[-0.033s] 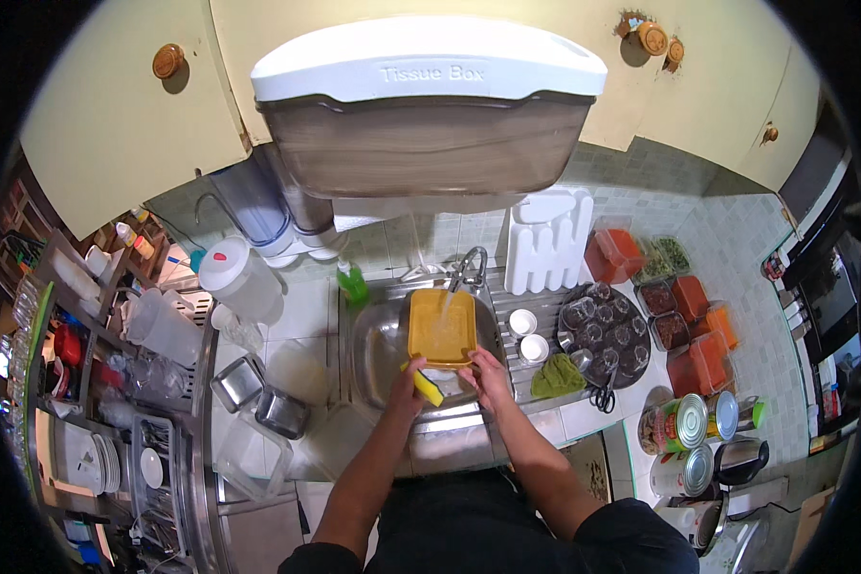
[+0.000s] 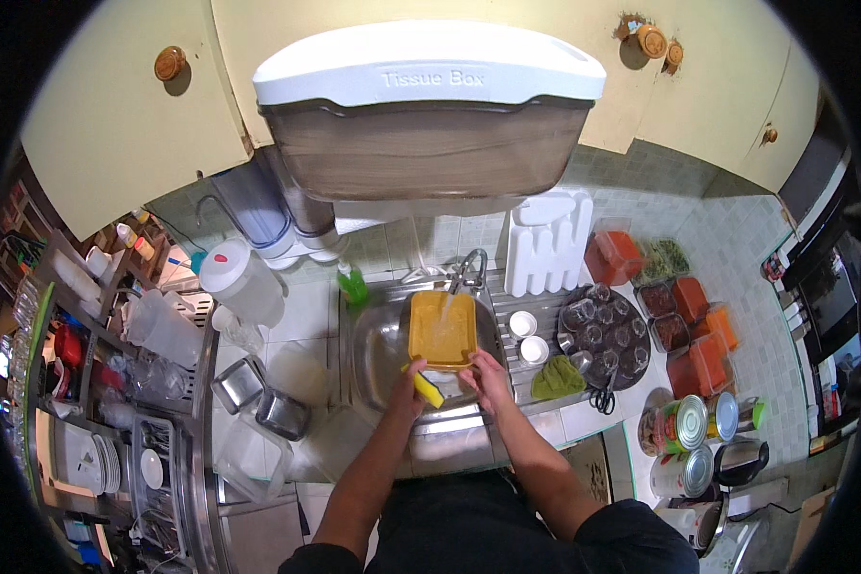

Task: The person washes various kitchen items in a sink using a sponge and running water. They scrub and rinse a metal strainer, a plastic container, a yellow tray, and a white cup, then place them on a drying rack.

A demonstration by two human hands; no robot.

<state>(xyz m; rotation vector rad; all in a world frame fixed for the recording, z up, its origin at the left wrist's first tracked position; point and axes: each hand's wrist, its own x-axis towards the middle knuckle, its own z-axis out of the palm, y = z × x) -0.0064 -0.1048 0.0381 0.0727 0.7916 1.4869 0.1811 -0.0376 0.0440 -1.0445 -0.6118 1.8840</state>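
Far left: white plates [image 2: 110, 466] stand stacked on edge in a rack. On the tiled bench [image 2: 301, 320], a white-lidded plastic container [image 2: 244, 292] sits behind two rectangular steel pans [image 2: 282, 413], the pans just beside each other. A bottle of green liquid [image 2: 353, 285] stands at the back left corner of the steel sink [image 2: 368, 335].

Left hand [image 2: 408, 392] closed round a yellow sponge [image 2: 430, 389] with a dark side, fingers up at the near left corner of a yellow rectangular tray [image 2: 441, 335]. Tray is over the sink basin, inner face up, under the faucet [image 2: 471, 270]; water runs into it (whether its base touches the basin, cannot tell). Right hand [image 2: 489, 380] grips the tray's near right corner.

Right of the basin, on the ribbed drainboard: two small white cups [image 2: 534, 350], one behind the other, then a crumpled green cloth [image 2: 558, 378]. Beside it, clear glasses crowd a round dark tray [image 2: 629, 362]; black-handled scissors [image 2: 602, 399] lie at its near edge. Farther right, cans [image 2: 693, 421] stand close together.
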